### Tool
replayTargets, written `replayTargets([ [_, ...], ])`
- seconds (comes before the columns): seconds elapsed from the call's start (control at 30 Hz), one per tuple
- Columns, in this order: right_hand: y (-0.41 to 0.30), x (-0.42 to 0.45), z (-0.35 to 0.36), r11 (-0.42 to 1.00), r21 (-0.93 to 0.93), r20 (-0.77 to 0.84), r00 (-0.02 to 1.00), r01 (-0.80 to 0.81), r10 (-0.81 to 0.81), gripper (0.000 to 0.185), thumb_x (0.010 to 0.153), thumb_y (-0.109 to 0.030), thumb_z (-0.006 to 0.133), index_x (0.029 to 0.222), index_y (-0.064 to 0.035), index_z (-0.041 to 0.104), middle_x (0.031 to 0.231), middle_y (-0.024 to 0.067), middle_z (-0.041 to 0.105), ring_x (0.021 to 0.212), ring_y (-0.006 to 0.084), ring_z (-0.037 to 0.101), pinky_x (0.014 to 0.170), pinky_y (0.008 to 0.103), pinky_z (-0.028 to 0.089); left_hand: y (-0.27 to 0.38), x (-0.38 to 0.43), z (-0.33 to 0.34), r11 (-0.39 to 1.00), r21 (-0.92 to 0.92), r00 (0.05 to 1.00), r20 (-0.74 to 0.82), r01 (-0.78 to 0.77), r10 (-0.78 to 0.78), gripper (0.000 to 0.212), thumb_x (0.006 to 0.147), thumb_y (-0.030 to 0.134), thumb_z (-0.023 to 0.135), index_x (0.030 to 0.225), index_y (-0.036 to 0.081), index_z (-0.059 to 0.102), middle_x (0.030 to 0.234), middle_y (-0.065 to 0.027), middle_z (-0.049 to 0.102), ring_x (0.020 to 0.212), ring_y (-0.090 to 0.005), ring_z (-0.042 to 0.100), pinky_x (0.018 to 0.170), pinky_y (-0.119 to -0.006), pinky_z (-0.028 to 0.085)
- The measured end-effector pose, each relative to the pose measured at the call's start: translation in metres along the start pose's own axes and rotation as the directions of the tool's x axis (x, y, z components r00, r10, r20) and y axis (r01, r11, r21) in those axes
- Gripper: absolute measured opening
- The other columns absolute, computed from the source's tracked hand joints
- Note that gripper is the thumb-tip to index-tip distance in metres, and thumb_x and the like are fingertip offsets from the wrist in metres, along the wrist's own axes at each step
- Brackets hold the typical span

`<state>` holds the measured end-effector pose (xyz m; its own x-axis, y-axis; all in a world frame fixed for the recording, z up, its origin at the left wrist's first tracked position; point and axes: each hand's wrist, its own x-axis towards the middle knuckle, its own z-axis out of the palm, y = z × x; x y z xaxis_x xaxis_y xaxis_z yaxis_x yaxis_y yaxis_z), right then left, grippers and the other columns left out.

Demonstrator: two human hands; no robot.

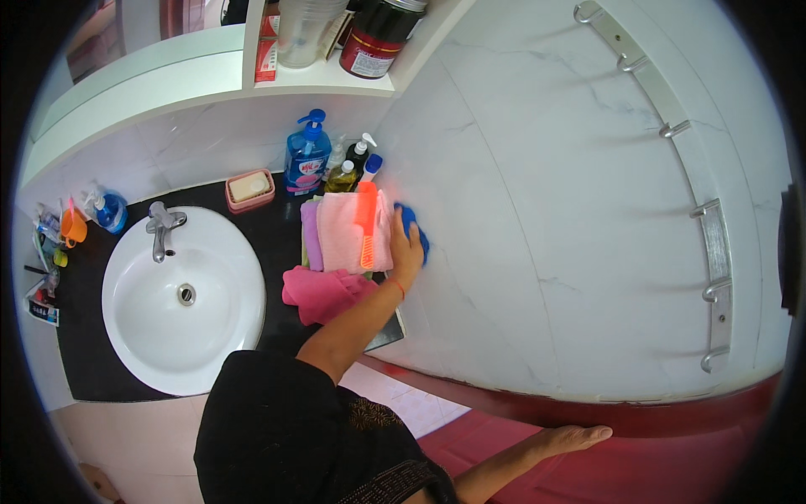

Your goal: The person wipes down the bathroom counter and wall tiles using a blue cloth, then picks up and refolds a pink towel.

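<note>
My left hand (406, 252) holds a bunched blue cloth (420, 234) against the white marbled wall (491, 208). Just left of this hand, an orange comb (366, 220) lies on a folded pink towel (337, 230), with purple and green cloths beneath. A darker pink cloth (324, 293) lies crumpled below the stack, near my left forearm. At the lower right my right hand (576, 436) rests along the edge of a dark red wooden frame (541, 409), its fingers partly hidden.
A white basin (151, 327) with a metal faucet (162, 230) is set in the black countertop (88, 353). Behind the towels stand a blue pump bottle (306, 157) and smaller bottles, beside a pink soap dish (250, 190). A white shelf (321, 85) overhangs them; a metal hook rail (686, 148) runs along the right wall.
</note>
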<state>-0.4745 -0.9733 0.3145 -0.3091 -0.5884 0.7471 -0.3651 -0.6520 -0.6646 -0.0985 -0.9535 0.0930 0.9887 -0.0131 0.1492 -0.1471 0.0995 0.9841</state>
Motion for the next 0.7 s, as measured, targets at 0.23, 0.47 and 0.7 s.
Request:
replayTargets([
  [0.23, -0.027, -0.006, 0.013, 0.991, -0.085, -0.03, 0.993, 0.108, -0.11, 0.049, 0.096, -0.052, 0.035, 0.087, -0.0042, 0.04, 0.091, 0.0017, 0.034, 0.09, 0.0154, 0.035, 0.091, 0.0286, 0.032, 0.05, -0.084, -0.014, 0.969, -0.131, 0.939, 0.248, -0.211, 0.238, 0.054, 0.092, 0.018, 0.048, 0.137, -0.005, 0.028, 0.144, -0.0261, 0.023, 0.135, -0.04, 0.023, 0.111, -0.043, 0.019],
  [0.47, -0.034, -0.007, 0.017, 0.994, -0.075, -0.04, 0.996, 0.076, -0.079, 0.05, 0.095, -0.053, 0.035, 0.085, -0.0046, 0.039, 0.088, 0.0016, 0.032, 0.088, 0.0157, 0.034, 0.089, 0.0288, 0.032, 0.168, 0.05, 0.01, 0.72, -0.253, 0.729, 0.073, -0.646, 0.68, 0.048, 0.091, 0.015, 0.048, 0.133, -0.004, 0.037, 0.14, -0.0227, 0.036, 0.13, -0.038, 0.034, 0.108, -0.042, 0.026],
  [0.7, -0.018, -0.004, 0.008, 0.999, -0.022, -0.005, 0.999, 0.043, -0.043, 0.057, 0.095, -0.053, 0.037, 0.098, 0.0031, 0.045, 0.105, 0.0098, 0.043, 0.102, 0.0184, 0.038, 0.099, 0.0327, 0.031, 0.095, 0.117, 0.023, 0.959, -0.111, 0.965, -0.05, -0.262, 0.258, 0.047, 0.091, 0.014, 0.047, 0.133, -0.003, 0.035, 0.136, -0.0244, 0.039, 0.126, -0.0383, 0.037, 0.106, -0.04, 0.029],
])
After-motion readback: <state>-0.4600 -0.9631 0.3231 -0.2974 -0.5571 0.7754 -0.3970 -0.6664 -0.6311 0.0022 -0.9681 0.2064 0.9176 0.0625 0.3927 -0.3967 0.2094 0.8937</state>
